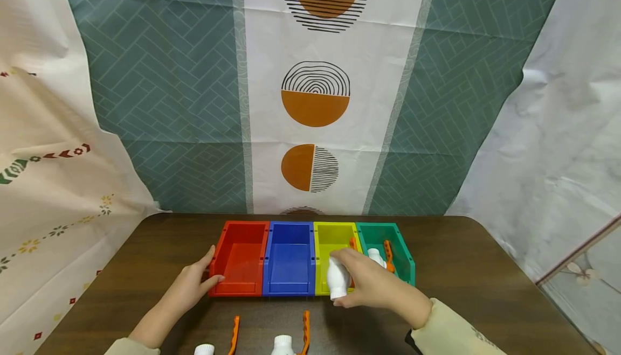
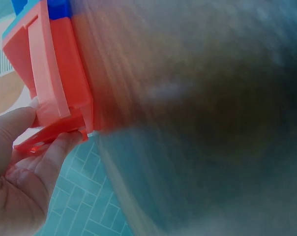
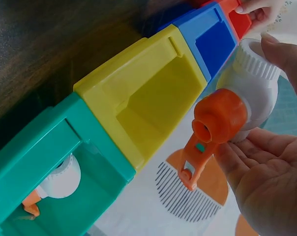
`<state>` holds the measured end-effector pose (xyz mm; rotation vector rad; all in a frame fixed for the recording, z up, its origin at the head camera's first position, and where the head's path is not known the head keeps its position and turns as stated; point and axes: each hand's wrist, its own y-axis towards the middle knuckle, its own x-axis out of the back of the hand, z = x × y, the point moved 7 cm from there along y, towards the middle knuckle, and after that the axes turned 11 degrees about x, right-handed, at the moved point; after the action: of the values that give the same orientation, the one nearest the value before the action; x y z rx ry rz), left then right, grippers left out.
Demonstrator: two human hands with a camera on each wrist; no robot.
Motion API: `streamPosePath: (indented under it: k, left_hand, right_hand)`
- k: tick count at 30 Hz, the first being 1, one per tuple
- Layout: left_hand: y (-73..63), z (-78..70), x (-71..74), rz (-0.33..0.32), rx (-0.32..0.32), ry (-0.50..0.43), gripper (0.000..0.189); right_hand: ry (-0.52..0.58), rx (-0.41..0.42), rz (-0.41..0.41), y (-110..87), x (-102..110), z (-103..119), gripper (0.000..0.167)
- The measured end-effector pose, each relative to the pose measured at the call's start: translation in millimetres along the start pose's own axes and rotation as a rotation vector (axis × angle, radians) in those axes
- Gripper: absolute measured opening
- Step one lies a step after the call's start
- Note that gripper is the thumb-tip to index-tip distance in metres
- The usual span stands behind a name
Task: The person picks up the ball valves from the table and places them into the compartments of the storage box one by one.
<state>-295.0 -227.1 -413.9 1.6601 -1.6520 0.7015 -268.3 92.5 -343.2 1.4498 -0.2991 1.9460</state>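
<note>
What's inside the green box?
Inside the green box lies a white fitting with an orange handle. In the head view, the right hand hides the box's near left corner; what's under the fitting can't be seen.

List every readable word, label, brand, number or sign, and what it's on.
None readable.
Right sleeve: dark marks, too small to tell whether lettering.
Red bin, blue bin, yellow bin, green bin, held white plastic valve: no visible text.
Wall cloth: shapes and patterns only.
</note>
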Motion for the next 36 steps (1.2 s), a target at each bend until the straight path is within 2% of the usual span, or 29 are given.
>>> streamPosePath:
  k: [20, 27, 36]
  left_hand:
    - [-0.9, -1.2, 0.9, -0.005, -0.001, -0.017, 0.075]
    - [-1.5, 1.6, -0.3, 0.006, 0.018, -0.024, 0.075]
    - [0.3, 0.0, 0.1, 0.001, 0.001, -0.018, 0.076]
  right_hand:
    - [-0.021, -0.043, -0.025, 9.4, 1, -13, 0.07]
    - [-0.015, -0.064, -0.023, 11.8, -2, -19, 0.071]
    - [-0.021, -0.084, -0.03, 14.8, -5, -24, 0.073]
